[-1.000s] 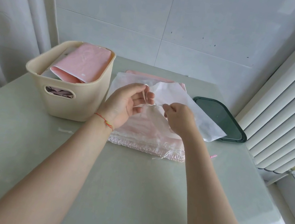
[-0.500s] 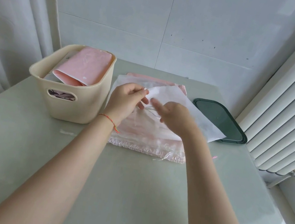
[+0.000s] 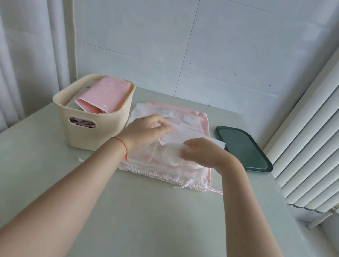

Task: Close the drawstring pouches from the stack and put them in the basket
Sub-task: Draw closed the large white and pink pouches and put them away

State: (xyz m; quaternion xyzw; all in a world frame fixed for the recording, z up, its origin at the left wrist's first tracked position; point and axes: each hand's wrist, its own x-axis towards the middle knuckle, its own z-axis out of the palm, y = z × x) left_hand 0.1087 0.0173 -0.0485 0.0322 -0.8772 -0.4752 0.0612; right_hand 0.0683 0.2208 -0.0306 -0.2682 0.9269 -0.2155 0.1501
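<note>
A stack of pink and white drawstring pouches (image 3: 187, 174) lies flat in the middle of the table. On top is a sheer white pouch (image 3: 173, 151) that both hands work on. My left hand (image 3: 145, 131) pinches its drawstring near the mouth, a loop of string hanging below the fingers. My right hand (image 3: 202, 152) grips the gathered white fabric just right of it. The cream basket (image 3: 86, 134) stands to the left of the stack with a pink pouch (image 3: 105, 99) sticking out of it.
A dark green tray (image 3: 244, 148) lies right of the stack, near the white vertical blinds (image 3: 327, 124). A curtain hangs at the left. Tiled wall stands behind the table. The pale green table top (image 3: 135, 224) stretches toward me.
The view tilted up and back. Both hands shifted lower onto the white pouch and closer together, and its fabric is now bunched under my right hand.
</note>
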